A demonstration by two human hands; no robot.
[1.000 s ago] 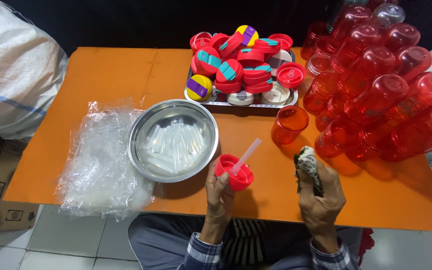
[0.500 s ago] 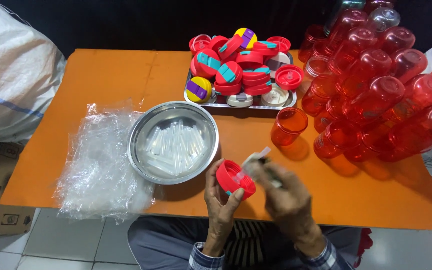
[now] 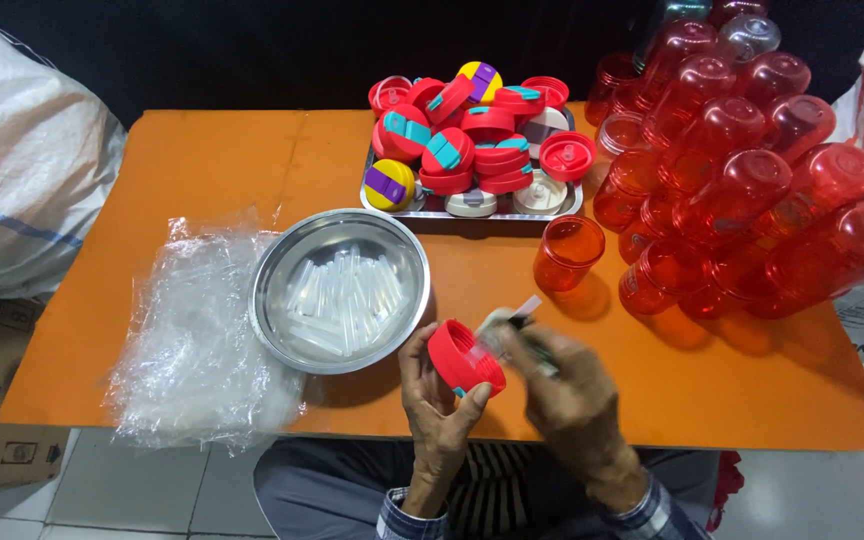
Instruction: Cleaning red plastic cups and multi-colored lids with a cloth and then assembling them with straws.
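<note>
At the near edge of the orange surface [image 3: 202, 160], the left hand [image 3: 435, 400] has its fingers clamped around a round red plastic lid [image 3: 464, 358], ribbed at the rim and tilted on edge. Just beside it the right hand [image 3: 569, 395], blurred, has its fingers pinched together on a thin clear straw [image 3: 524, 309] that reaches the lid's inner face. To the left sits one shiny round steel bowl [image 3: 282, 310] filled with clear plastic tubes [image 3: 342, 300], too many and too see-through to count. Beside the bowl lies one crinkled clear plastic bag [image 3: 192, 340]. Behind, one metal tray [image 3: 432, 207] carries a heap of lids [image 3: 472, 140], mostly red with teal flaps, two yellow with purple. On the right, translucent red plastic bottles [image 3: 742, 190] lie stacked; one red bottle [image 3: 568, 252] stands upright alone.
</note>
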